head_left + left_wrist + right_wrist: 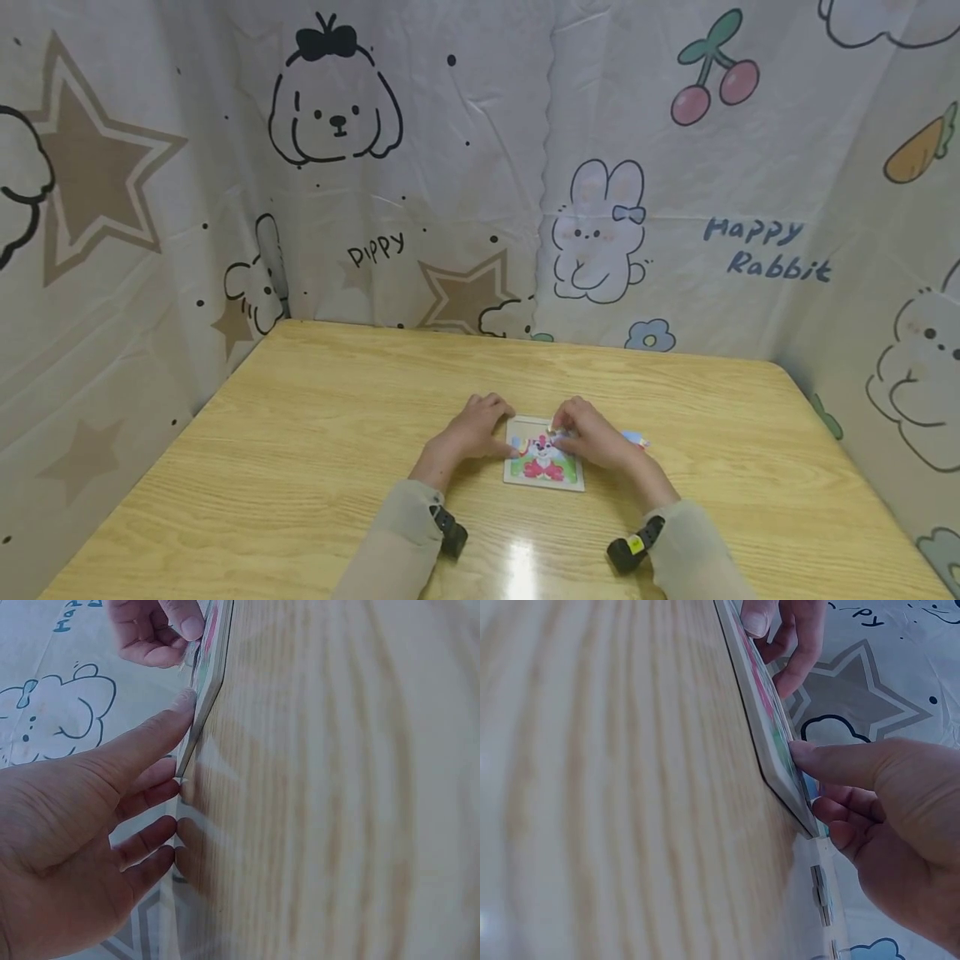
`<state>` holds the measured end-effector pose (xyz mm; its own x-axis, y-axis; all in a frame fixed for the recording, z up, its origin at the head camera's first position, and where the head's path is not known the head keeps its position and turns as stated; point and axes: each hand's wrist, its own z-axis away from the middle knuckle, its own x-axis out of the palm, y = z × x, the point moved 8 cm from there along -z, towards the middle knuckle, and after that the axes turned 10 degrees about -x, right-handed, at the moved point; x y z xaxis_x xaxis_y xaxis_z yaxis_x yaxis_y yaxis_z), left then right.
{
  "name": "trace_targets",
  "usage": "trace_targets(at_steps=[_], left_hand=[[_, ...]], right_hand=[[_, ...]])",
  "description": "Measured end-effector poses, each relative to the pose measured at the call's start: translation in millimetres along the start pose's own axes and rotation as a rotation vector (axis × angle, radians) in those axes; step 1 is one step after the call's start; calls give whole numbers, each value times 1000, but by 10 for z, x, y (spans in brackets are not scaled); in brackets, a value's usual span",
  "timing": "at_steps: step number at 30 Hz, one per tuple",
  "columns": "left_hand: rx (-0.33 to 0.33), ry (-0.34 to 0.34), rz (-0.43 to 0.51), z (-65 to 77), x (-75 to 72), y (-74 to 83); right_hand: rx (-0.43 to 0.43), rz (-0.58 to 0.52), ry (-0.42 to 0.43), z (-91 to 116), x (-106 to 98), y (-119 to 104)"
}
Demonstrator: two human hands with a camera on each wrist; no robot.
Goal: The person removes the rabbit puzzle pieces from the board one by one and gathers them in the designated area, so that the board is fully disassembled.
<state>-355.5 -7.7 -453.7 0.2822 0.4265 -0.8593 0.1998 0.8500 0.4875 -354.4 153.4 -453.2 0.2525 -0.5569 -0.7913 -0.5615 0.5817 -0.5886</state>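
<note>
A jigsaw puzzle board [517, 481] with a pale frame and a pink cartoon animal picture lies flat on the table. The left hand [472, 429] is at its left side; in the left wrist view the straight thumb [161, 729] presses on the board while the other fingertips touch the tabletop beside it. Over the board's upper right part, the right hand [592, 433] pinches a small puzzle piece [553, 432], mostly hidden by its fingers. In the right wrist view that hand's thumb [832, 763] touches the board near its edge, the fingers curled below.
Loose puzzle pieces [635, 438] lie on the wooden table [337, 417] right of the board, partly behind the right hand. A printed curtain [465, 167] hangs along the table's back and sides. Each wrist carries a black strapped camera [450, 532].
</note>
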Motion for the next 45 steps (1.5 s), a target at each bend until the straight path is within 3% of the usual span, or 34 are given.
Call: trace_targets(at_steps=[13,24,45], left_hand=[[-7,1,2,1,5,-2],[1,14,0,-1,-10,13],[-2,18,9,10,16,-2]], right_hand=[[44,-10,70,25,-81,-9],[-6,12,140,40,-171,-44],[162,-33,233,275,-338,237]])
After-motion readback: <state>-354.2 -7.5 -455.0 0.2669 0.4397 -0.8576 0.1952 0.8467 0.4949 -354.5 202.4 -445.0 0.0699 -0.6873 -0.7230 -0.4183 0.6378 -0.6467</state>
